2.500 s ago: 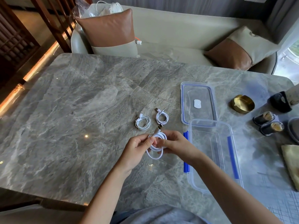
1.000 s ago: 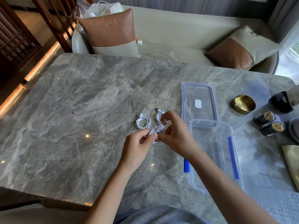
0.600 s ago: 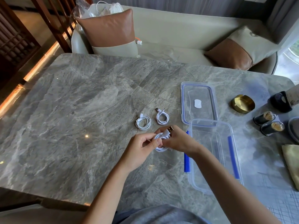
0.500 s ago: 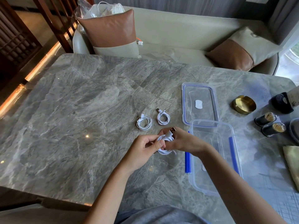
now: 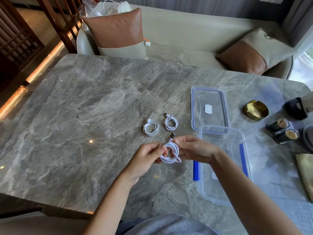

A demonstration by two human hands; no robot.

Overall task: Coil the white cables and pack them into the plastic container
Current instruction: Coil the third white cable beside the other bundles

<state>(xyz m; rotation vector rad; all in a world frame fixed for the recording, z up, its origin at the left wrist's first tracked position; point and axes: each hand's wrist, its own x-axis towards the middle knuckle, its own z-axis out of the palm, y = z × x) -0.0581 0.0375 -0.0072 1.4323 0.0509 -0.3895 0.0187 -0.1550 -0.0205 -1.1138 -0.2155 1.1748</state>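
I hold a coiled white cable [image 5: 171,153] above the marble table [image 5: 84,116], its USB plug sticking up and away from me. My left hand [image 5: 147,158] pinches the coil's left side and my right hand [image 5: 194,148] pinches its right side. Two more coiled white cables lie on the table just beyond: one cable [image 5: 150,127] on the left, another cable [image 5: 171,122] to its right. The clear plastic container [image 5: 237,141] with blue clips stands to the right of my hands, with no cable in it. Its lid [image 5: 209,109] lies flat beyond it.
A brass ashtray [image 5: 255,109], a black holder [image 5: 295,107] and two dark cups [image 5: 282,130] stand at the table's right. A yellowish cloth [image 5: 305,173] lies at the right edge. A sofa with brown cushions [image 5: 116,29] runs behind the table.
Over the frames my hands wound the cable's loose end round the coil, which is smaller and tighter than before. The plug now points up at the coil's left. The two lying cables have not moved.
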